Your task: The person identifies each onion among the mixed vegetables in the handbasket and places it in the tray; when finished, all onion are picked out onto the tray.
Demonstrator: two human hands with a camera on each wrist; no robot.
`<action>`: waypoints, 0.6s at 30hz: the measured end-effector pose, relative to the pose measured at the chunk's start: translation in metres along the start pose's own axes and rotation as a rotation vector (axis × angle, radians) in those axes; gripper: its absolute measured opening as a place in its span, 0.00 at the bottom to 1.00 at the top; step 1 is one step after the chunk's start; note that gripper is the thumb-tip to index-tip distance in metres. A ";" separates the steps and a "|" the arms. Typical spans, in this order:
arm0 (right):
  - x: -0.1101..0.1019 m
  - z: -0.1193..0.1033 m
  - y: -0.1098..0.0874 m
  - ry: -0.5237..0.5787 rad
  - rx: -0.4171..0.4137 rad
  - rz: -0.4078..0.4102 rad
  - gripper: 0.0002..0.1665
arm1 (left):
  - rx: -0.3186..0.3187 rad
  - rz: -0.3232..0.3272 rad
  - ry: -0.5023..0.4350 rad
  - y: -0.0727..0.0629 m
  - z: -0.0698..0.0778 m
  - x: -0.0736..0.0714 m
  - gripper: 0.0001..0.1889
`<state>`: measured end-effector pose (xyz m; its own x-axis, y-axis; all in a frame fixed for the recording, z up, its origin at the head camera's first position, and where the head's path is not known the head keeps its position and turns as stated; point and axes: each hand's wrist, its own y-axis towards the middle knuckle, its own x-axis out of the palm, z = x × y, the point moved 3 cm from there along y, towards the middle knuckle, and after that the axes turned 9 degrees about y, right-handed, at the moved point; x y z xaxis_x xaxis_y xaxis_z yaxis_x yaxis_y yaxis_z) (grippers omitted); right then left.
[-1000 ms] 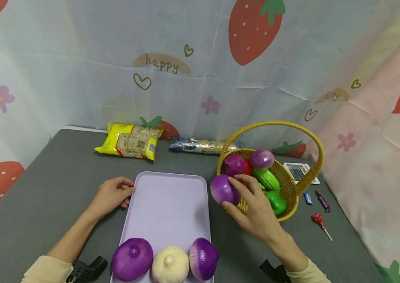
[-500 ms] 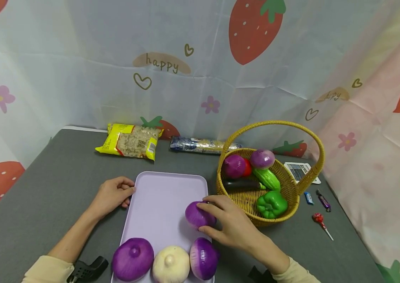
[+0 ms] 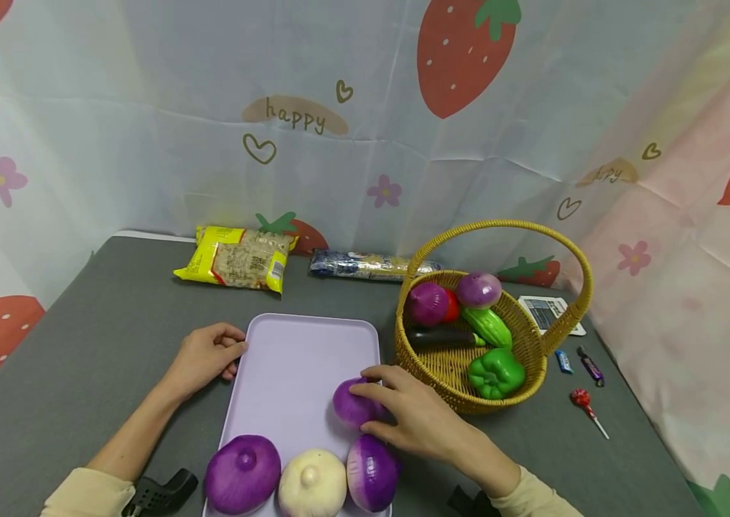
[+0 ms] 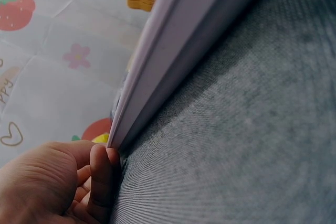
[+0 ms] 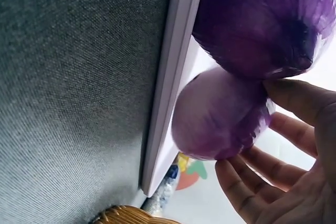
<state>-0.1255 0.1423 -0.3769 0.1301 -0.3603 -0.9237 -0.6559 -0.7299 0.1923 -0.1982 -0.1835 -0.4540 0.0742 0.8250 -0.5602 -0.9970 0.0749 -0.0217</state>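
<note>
My right hand (image 3: 413, 416) holds a small purple onion (image 3: 353, 403) at the right side of the lilac tray (image 3: 300, 359), thumb and fingers around it. In the right wrist view, this onion (image 5: 223, 114) lies against a larger purple onion (image 5: 262, 19). At the tray's left rim, my left hand (image 3: 206, 359) pinches the edge between thumb and curled fingers; the left wrist view shows the fingertips at the tray's rim (image 4: 152, 72). Along the near end of the tray sit a big purple onion (image 3: 242, 474), a white onion (image 3: 311, 482) and a purple-and-white onion (image 3: 372, 472).
Right of the tray stands a yellow wicker basket (image 3: 535, 377) with a tall handle. It contains an eggplant (image 3: 442, 337), a green bell pepper (image 3: 496, 373), a ridged green vegetable (image 3: 489, 328) and more onions. Behind lie a yellow bag (image 3: 235, 258) and a long packet (image 3: 365, 266); a lollipop (image 3: 587, 413) lies right.
My right hand has carried the small purple onion from the basket's left rim leftward and nearer, down to the tray beside the purple-and-white onion. The left hand has stayed at the tray's rim.
</note>
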 end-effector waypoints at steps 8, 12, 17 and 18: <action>0.001 0.001 -0.001 0.021 0.019 -0.046 0.28 | 0.000 0.000 0.002 0.000 0.000 -0.001 0.15; 0.001 0.000 -0.002 0.030 0.033 -0.049 0.27 | -0.004 -0.003 0.000 0.000 0.000 0.000 0.15; 0.000 -0.001 -0.002 0.043 0.049 -0.041 0.26 | -0.007 -0.002 -0.002 0.000 0.000 0.000 0.15; 0.000 -0.002 -0.002 0.043 0.048 -0.038 0.26 | -0.006 -0.001 -0.002 0.000 0.000 0.000 0.15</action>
<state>-0.1228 0.1427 -0.3769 0.1865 -0.3582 -0.9149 -0.6846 -0.7152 0.1405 -0.1978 -0.1834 -0.4539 0.0757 0.8259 -0.5588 -0.9970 0.0729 -0.0273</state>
